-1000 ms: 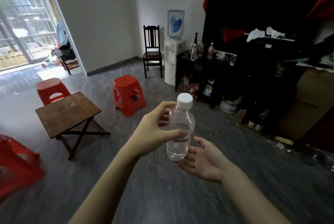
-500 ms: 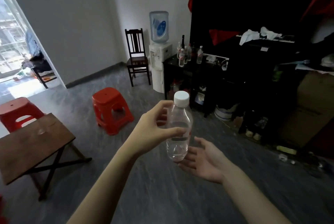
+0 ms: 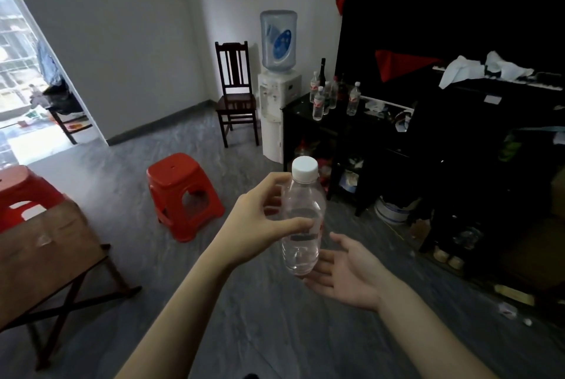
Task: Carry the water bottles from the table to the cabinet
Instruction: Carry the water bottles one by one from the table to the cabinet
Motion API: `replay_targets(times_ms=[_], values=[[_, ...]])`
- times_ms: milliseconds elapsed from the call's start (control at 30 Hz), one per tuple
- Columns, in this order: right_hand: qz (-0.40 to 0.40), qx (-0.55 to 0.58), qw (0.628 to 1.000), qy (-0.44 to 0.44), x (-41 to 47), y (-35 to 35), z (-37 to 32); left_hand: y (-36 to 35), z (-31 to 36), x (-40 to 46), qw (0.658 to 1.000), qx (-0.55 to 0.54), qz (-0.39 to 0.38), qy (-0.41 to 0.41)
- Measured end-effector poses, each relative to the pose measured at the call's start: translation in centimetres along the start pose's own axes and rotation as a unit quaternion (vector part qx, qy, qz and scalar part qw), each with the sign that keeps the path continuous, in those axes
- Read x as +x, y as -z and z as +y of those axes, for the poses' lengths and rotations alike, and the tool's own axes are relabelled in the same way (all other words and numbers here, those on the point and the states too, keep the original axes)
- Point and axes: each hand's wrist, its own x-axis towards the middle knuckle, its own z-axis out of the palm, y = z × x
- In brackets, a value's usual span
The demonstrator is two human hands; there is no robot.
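Observation:
A clear water bottle (image 3: 302, 219) with a white cap stands upright in mid-air over the floor, gripped around its middle by my left hand (image 3: 260, 222). My right hand (image 3: 345, 271) lies palm up just under and right of the bottle's base, fingers spread. The wooden folding table (image 3: 46, 244) is at the lower left, its top bare. The black cabinet (image 3: 308, 130) stands ahead to the right, with several water bottles (image 3: 319, 100) and a dark bottle on its top.
A red stool (image 3: 183, 192) sits on the grey floor between me and the cabinet; another red stool (image 3: 21, 192) is behind the table. A wooden chair (image 3: 235, 94) and a water dispenser (image 3: 276, 88) stand by the far wall. Clutter lines the floor at the right.
The view has swung and moved forward: the table has slid to the left edge and the cabinet looks closer. Both hands and the bottle keep the same pose.

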Motion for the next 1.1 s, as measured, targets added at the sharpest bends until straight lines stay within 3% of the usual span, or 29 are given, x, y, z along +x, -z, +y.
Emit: replay_targets(times_ms=[500,800,1100], values=[[-0.019,0.017,0.999,0.021,17.0,-7.2,-14.8,9.9,-8.9,21.1,1.0,-0.016,-0.021,-0.017],[0.01,0.024,0.999,0.028,24.2,-6.4,-23.0,10.7,-13.7,32.3,0.998,-0.024,-0.047,-0.03],[0.027,0.03,0.999,0.037,32.4,-3.3,-35.5,8.9,-16.6,47.7,0.997,-0.019,-0.073,-0.032]])
